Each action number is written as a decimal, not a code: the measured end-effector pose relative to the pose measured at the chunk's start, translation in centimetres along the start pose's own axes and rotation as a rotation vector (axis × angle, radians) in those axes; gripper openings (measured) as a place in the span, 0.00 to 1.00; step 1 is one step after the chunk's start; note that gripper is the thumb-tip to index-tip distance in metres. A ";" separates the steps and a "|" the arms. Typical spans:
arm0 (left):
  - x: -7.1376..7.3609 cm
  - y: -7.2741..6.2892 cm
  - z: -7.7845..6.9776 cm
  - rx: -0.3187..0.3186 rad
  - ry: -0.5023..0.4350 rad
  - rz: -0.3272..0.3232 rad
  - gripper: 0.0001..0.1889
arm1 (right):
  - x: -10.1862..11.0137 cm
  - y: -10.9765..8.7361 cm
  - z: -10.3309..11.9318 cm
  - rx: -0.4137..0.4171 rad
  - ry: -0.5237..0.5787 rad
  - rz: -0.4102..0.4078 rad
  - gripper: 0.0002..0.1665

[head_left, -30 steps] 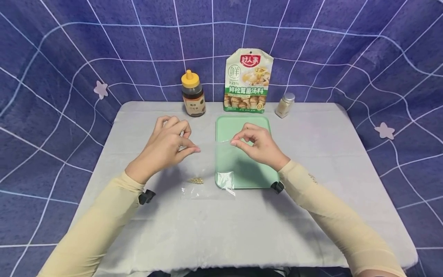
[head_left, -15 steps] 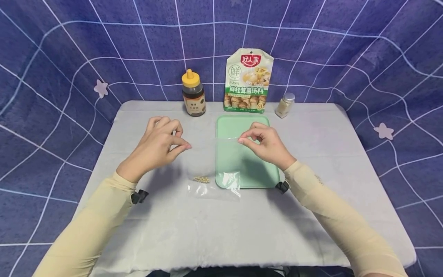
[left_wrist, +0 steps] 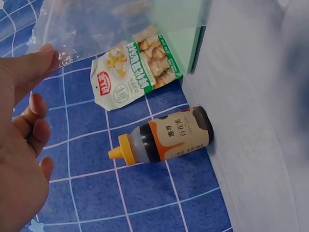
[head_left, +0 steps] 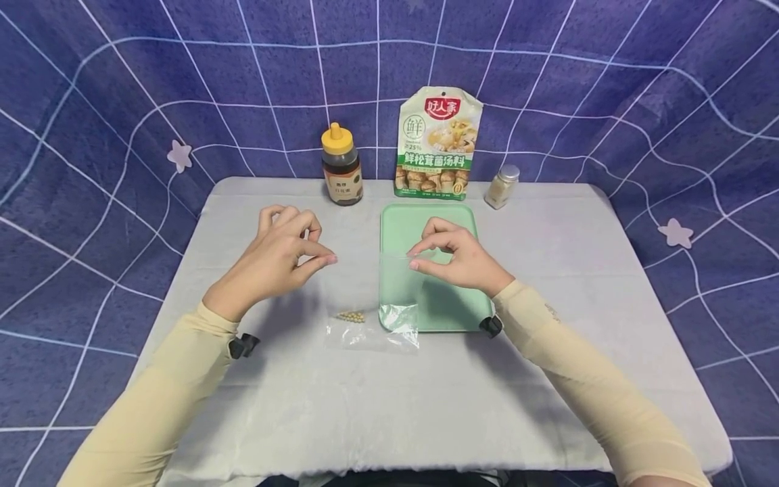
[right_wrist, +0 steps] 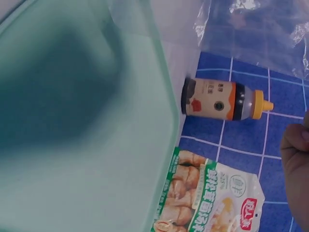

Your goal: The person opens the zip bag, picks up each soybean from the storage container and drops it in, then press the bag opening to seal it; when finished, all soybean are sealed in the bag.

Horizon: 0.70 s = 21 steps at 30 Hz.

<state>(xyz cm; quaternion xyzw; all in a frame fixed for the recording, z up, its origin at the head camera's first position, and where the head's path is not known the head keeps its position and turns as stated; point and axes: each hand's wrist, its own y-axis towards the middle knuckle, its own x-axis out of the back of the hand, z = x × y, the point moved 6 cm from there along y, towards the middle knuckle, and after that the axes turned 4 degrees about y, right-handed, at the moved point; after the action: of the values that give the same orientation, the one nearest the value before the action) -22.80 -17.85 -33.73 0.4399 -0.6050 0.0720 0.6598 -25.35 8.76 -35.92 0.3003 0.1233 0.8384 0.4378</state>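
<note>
A clear plastic zip bag hangs between my two hands over the near left part of a green tray. Several small round beige pieces lie low in it, toward its left side. My left hand pinches the bag's upper left corner between thumb and forefinger, other fingers curled; the left wrist view also has this pinch on the bag. At the upper right edge, my right hand holds the bag loosely between thumb and forefinger, fingertips slightly apart. Only part of that hand shows in the right wrist view.
Along the back stand a yellow-capped squeeze bottle of dark syrup, an upright mushroom soup seasoning pouch and a small silver-lidded jar. A pale cloth covers the table. A blue checked curtain rises behind.
Both hands first shifted apart. In the last half second the right hand came back left and slightly toward me, its thumb and forefinger parting a little; the left hand stayed put.
</note>
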 end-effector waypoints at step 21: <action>1.4 -0.1 1.3 0.121 -0.087 -0.050 0.05 | 1.1 0.1 0.2 0.003 -0.011 -0.150 0.07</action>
<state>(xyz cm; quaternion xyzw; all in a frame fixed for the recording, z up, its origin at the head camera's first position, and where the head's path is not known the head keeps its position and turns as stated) -23.32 -19.39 -32.70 0.4965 -0.6165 0.0727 0.6067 -25.77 9.56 -35.24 0.2953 0.1442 0.8014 0.4998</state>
